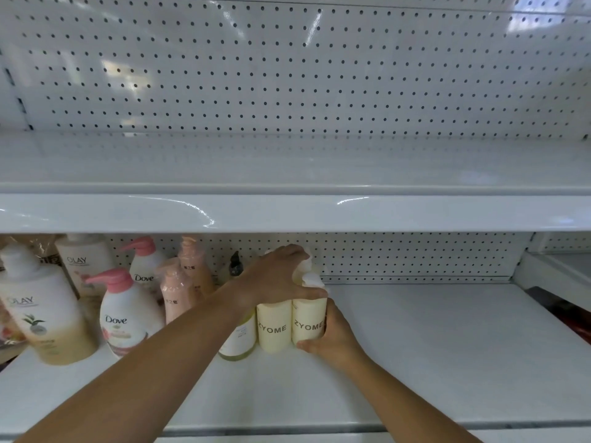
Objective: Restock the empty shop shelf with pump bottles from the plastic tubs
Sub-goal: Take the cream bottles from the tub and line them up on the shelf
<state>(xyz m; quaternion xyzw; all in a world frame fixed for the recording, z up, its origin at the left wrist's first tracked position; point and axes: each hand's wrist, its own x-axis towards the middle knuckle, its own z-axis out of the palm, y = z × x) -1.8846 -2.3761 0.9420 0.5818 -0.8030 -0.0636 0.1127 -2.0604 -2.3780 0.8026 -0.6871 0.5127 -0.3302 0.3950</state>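
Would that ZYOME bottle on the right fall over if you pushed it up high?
Probably: the right ZYOME bottle is tall and narrow, so a high push could tip it. Lying down, its round body would likely roll. The smooth plastic may be slippery; the left hand grips its top and the right hand wraps its side.

Colours on a white shelf
Its back panel is dotted with dark holes; cream bottles are lettered in black, white bottles capped in pink.

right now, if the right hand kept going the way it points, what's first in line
The right ZYOME bottle, which the right hand grips; next, likely the left ZYOME bottle.
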